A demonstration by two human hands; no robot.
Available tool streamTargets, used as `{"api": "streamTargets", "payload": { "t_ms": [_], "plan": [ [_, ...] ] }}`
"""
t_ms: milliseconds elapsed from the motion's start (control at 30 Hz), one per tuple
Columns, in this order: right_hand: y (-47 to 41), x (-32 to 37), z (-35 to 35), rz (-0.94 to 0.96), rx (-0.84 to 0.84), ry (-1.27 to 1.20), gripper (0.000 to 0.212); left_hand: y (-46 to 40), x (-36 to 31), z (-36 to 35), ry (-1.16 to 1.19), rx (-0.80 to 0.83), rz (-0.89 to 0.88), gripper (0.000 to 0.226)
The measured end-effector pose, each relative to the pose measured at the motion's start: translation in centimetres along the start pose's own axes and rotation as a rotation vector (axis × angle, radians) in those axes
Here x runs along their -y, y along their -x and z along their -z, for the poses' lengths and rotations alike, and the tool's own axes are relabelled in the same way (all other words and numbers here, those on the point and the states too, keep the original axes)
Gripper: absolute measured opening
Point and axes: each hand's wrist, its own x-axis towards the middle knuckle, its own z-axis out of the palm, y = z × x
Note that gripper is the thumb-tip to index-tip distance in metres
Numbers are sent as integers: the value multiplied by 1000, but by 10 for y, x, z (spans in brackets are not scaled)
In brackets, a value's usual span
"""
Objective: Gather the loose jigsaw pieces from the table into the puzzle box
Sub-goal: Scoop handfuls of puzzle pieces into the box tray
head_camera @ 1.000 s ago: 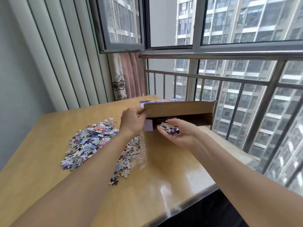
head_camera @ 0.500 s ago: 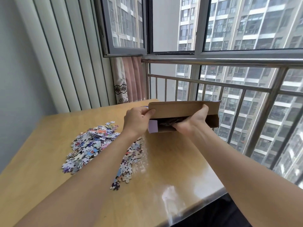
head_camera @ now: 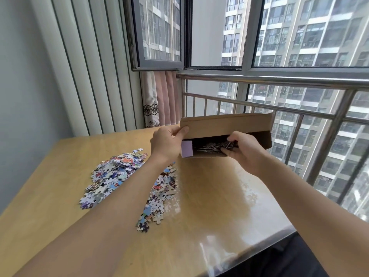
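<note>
The brown cardboard puzzle box (head_camera: 227, 124) lies on its side at the table's far edge, its open mouth toward me and its flap raised. My left hand (head_camera: 166, 143) grips the box's left end, thumb on the flap. My right hand (head_camera: 242, 149) is at the mouth with its fingers curled inside, among the pieces in the box (head_camera: 211, 146). Whether it still holds any I cannot tell. A large heap of loose jigsaw pieces (head_camera: 113, 172) lies on the table's left. A narrower strip of pieces (head_camera: 159, 196) trails toward me beside my left forearm.
The wooden table (head_camera: 215, 206) has a glossy front right corner. A metal railing (head_camera: 279, 80) and windows stand right behind the box. A pink curtain (head_camera: 161, 98) hangs at the back, with a ribbed white wall to the left.
My right hand, which carried a handful of pieces in its palm a second ago, has pushed into the box mouth. The left hand has kept hold of the box.
</note>
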Motion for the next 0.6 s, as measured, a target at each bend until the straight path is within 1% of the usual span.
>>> {"api": "streamTargets", "payload": {
  "t_ms": [67,133,167,267,333,367,433,467,500,567,600],
  "plan": [
    [-1,2,-1,51,1,137,33,-2,-2,1,32,-7,5,37],
    [-3,4,-4,113,-41,338,50,-3,-2,2,55,-14,12,30],
    [-2,5,-4,162,-60,485,54,-3,-2,2,64,-16,12,26],
    [-1,6,0,379,-19,1082,62,-3,-2,3,71,-15,24,18],
    [-1,6,6,470,32,1369,68,-2,-5,4,68,-20,34,23],
    [-2,6,8,508,83,1491,68,-1,-6,5,48,-24,36,27],
    [-4,6,16,541,193,1663,66,-1,-9,8,1,-35,34,32],
    [-4,6,19,568,212,1704,63,-2,-10,9,-1,-39,41,32],
    [-5,4,21,635,201,1724,53,-3,-10,11,6,-46,52,32],
    [-7,3,24,843,112,1722,21,-5,-10,13,71,-45,65,28],
    [-8,4,25,947,63,1690,12,-7,-9,13,133,-33,64,27]
  ]
}}
